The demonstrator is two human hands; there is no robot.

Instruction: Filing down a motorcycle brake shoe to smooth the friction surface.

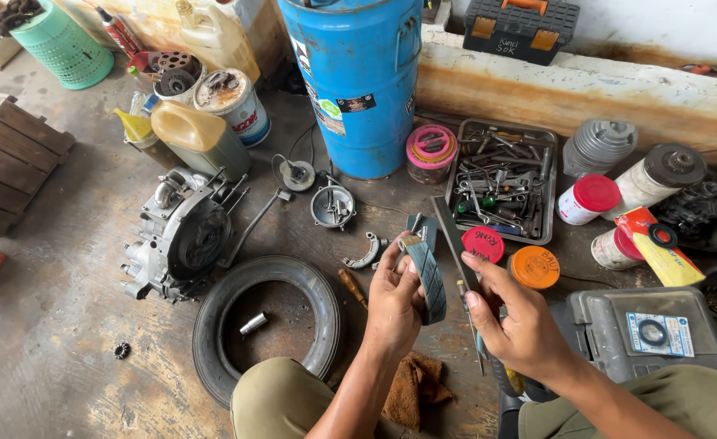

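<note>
Presently seated on the concrete floor [57,325], knees at bottom of view. Left hand [392,302] raised and closed around a curved brake shoe [427,279], grooved lining turned toward the camera, thumb on the inner edge and fingers wrapped behind. Right hand [514,321] just beside it, loosely curled about a thin screwdriver [474,333] with the shaft running down past the palm, index finger extended toward the shoe but not visibly touching it (exact grip on the tool partly hidden). Second brake shoe [365,252] lying on the floor just beyond, near a small round cover [332,206]. Engine casing [181,236] to the left, tyre [265,325] beside it with a small metal sleeve [253,323] inside the ring. Blue drum [357,81] behind; tray of spanners [503,180] and two lidded tins [509,256] to the right; brown rag [414,389] under the left forearm.

Risks, as judged: shoe held above bare concrete by one hand only, so a slackened grip would drop it and could chip the lining. Screwdriver tip close to the wrist and lap; a slip could jab. Oily floor and loose parts nearby likely to foul the lining if set down carelessly.
</note>
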